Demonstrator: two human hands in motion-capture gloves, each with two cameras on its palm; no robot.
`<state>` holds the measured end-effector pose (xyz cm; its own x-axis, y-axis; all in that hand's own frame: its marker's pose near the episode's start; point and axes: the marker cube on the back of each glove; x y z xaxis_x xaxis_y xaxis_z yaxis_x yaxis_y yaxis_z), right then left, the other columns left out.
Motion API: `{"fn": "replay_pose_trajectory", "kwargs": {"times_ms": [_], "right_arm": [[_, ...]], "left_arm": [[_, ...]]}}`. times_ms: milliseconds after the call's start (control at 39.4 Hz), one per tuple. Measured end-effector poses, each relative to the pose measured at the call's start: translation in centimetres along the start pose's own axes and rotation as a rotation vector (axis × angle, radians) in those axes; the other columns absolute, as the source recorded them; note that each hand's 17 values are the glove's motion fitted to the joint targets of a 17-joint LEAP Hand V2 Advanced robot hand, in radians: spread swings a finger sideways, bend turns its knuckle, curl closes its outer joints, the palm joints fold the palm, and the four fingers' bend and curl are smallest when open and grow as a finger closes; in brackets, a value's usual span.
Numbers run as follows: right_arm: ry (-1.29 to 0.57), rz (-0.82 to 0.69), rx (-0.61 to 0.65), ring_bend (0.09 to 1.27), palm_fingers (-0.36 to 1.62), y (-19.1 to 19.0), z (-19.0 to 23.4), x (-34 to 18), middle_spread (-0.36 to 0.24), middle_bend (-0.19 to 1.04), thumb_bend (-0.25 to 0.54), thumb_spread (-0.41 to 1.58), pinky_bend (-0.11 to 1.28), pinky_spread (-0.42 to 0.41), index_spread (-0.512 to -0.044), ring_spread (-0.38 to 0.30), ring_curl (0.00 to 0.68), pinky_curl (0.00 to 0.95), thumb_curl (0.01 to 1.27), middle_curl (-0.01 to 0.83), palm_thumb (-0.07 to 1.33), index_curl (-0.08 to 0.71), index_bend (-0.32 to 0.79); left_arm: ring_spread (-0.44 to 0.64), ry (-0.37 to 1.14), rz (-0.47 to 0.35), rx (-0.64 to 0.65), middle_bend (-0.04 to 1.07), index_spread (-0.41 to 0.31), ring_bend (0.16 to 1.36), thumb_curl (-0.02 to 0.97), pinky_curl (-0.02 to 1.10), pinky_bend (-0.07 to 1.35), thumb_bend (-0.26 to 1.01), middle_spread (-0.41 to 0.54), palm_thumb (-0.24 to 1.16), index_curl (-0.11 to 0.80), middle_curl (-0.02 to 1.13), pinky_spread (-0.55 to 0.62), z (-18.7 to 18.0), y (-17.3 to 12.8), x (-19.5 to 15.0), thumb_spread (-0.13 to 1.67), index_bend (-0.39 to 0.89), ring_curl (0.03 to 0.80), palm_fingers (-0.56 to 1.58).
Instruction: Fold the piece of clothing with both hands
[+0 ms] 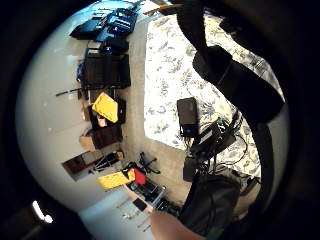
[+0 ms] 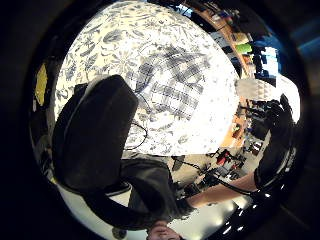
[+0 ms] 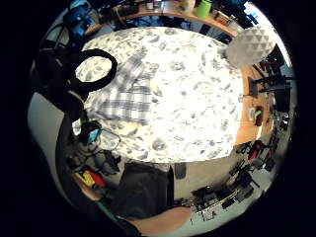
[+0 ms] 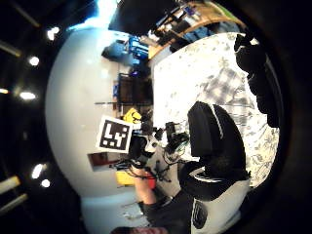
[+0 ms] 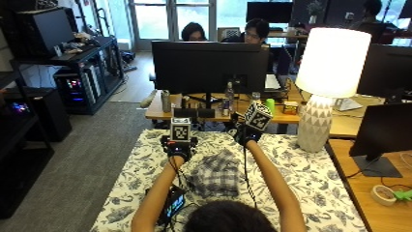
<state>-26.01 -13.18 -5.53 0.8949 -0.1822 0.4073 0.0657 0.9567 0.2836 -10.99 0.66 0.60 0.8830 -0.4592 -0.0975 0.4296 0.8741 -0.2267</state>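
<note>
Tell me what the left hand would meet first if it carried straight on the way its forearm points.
Probably the far edge of the floral tablecloth, then the wooden desk with its monitor. The left hand looks raised, so depth is uncertain.

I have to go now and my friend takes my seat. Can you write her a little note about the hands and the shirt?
Left hand: raised above the table, holds nothing; fingers not visible.
Right hand: raised too, holds nothing; fingers not visible.
Shirt: checked, lying bunched on the flowery tablecloth, between the two forearms, near the person.
Done: no tidy fold shows yet.
Left: bring both hands down, spread the shirt flat, then fold it.
</note>
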Motion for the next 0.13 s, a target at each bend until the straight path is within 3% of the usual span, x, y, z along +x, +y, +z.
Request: {"fn": "replay_pose_trajectory", "kwargs": {"times_ms": [51,127], "right_arm": [[0.021,0.003,0.011,0.71,1.04,-0.21,-0.57,0.64,-0.087,0.32,-0.004,1.23,0.71,-0.174,-0.214,-0.128,0.434,0.386,0.40,0.468,0.70,0.111,0.07],[0.031,0.007,0.018,0.70,1.05,-0.52,-0.69,1.13,-0.085,0.31,-0.004,1.25,0.69,-0.170,-0.213,-0.129,0.430,0.382,0.39,0.467,0.71,0.116,0.06]], "left_arm": [[0.18,-0.009,0.022,-0.082,0.17,-0.014,0.73,0.189,0.35,0.80,-0.01,0.194,0.12,0.208,0.31,0.28,0.02,0.84,0.58,1.28,0.11,0.331,0.23],[0.18,-0.010,0.022,0.013,0.17,-0.014,0.73,0.189,0.35,0.80,-0.01,0.192,0.12,0.211,0.31,0.28,-0.25,-0.06,1.04,1.28,0.12,0.330,0.24]]}}
